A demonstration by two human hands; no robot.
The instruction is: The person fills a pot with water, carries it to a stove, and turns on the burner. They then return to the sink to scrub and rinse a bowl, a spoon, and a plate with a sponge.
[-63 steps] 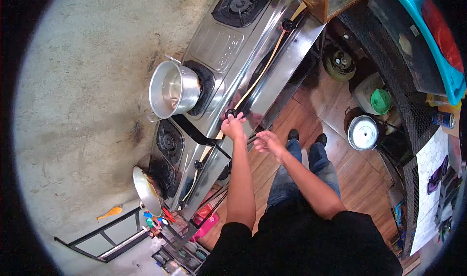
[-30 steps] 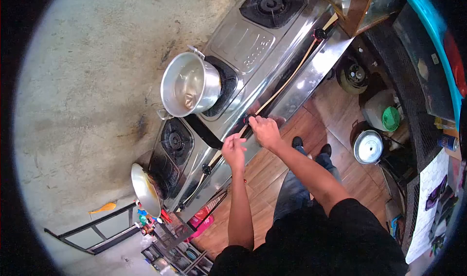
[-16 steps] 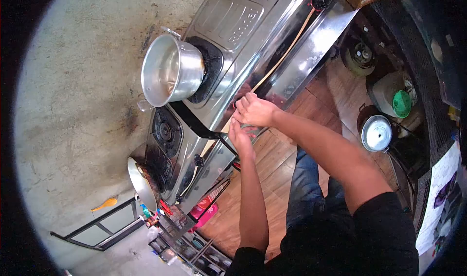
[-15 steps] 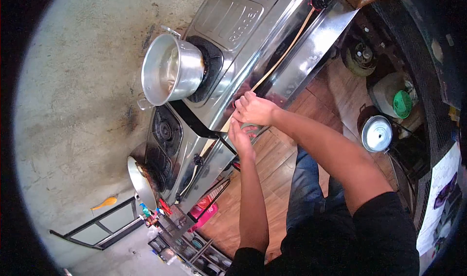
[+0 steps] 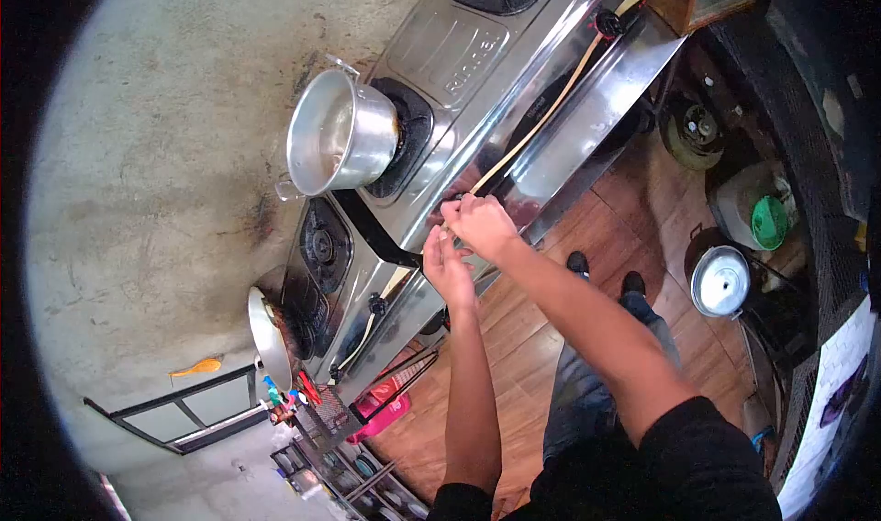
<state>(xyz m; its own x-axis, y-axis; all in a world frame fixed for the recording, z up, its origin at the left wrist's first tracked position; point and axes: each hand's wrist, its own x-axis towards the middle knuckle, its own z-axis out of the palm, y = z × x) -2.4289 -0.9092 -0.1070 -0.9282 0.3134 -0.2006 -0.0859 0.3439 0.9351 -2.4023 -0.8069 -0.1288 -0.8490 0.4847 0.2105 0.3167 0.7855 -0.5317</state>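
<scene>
At the front panel of a steel two-part gas stove (image 5: 450, 57), both my hands meet low beside the black bracket. My right hand (image 5: 484, 227) is closed, its fingertips against the panel where a control knob may be hidden. Just below it, my left hand (image 5: 448, 268) has its fingers bent and pressed together, nearly touching the right. A bit of green shows between them, too small to name. Behind the hands an aluminium pot (image 5: 374, 140) with pale liquid stands on a burner. A black knob (image 5: 377, 304) sits to the left on the panel, another knob (image 5: 608, 23) farther right.
A frying pan (image 5: 268, 339) rests on the left burner against the wall. An orange spatula (image 5: 197, 367) lies beyond it. On the right are a round metal lid (image 5: 720, 280), a green basket (image 5: 769, 223) and a gas cylinder (image 5: 695, 134). A pink container (image 5: 381, 413) stands lower left.
The view has shifted a little, so the stove and pot sit farther right and both feet now show. My hands stay at the panel; less of the green thing between them is visible.
</scene>
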